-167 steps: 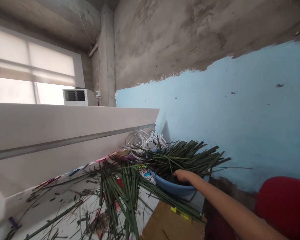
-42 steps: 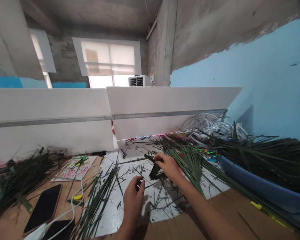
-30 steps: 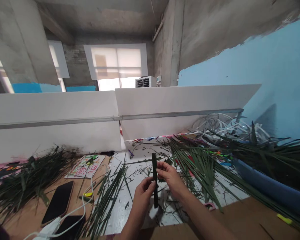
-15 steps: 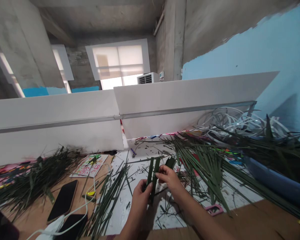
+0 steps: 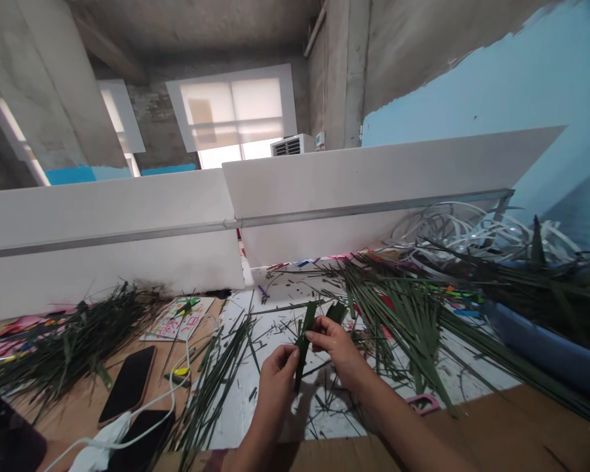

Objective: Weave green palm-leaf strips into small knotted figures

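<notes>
The person holds a dark green leaf strip point(image 5: 302, 341) in front of the body, above the white sheet point(image 5: 255, 406) that covers the middle of the table. The left hand point(image 5: 275, 377) pinches the strip between thumb and fingertips at its lower part. The right hand point(image 5: 337, 347) pinches it a little higher, with the fingers closed on the strip's edge. The strip stands almost upright, slightly tilted to the right at the top, and a second short piece of leaf point(image 5: 335, 312) shows just beside the right hand's fingers.

To the right of the hands a big fan of long green leaves point(image 5: 403, 314) lies spread over the table. Further right, more leaves rest in a blue basin point(image 5: 545, 351), and a tangle of white strips point(image 5: 476, 229) lies behind it. To the left of the hands a loose bundle of thin leaf strips point(image 5: 211, 387) lies on the sheet. Another pile of leaves point(image 5: 73, 334) lies at the far left, on the brown table point(image 5: 78, 406).

Two black phones point(image 5: 128, 383) lie near the lower left, and a white cable point(image 5: 142, 419) runs across them. A coloured card point(image 5: 177, 316) lies near the white partition point(image 5: 324, 196) at the back of the table. A sheet of brown cardboard point(image 5: 496, 426) covers the near right corner.
</notes>
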Demonstrator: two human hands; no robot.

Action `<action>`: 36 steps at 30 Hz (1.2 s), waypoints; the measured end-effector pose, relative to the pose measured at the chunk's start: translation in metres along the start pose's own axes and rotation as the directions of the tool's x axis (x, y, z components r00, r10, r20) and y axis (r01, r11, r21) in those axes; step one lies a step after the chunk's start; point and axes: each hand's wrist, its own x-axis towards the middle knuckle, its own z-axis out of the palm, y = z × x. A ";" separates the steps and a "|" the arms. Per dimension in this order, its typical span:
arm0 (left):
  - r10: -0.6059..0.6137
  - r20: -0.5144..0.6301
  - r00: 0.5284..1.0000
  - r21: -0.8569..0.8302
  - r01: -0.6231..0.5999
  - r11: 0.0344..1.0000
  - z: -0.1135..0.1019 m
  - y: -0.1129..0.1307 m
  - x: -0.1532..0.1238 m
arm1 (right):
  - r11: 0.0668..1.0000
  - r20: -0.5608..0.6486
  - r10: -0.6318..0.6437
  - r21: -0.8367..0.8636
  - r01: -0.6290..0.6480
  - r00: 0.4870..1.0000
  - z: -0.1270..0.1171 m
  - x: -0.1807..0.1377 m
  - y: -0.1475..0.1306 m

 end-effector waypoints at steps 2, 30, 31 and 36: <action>-0.024 0.014 1.000 -0.040 0.025 0.999 0.001 0.003 -0.002 | 1.000 0.015 -0.001 0.012 0.001 1.000 0.001 -0.002 -0.002; 0.000 0.001 1.000 -0.116 0.001 0.993 0.006 0.010 -0.001 | 0.982 0.050 -0.103 -0.156 0.109 0.993 0.011 -0.005 0.000; 0.000 0.000 1.000 -0.097 0.000 0.995 0.006 0.009 0.000 | 0.984 0.043 -0.100 -0.145 0.105 0.994 0.011 -0.005 0.000; 0.012 0.052 0.999 -0.046 -0.009 0.999 0.004 0.010 0.000 | 0.995 -0.030 -0.076 -0.072 0.074 0.997 0.008 -0.002 0.002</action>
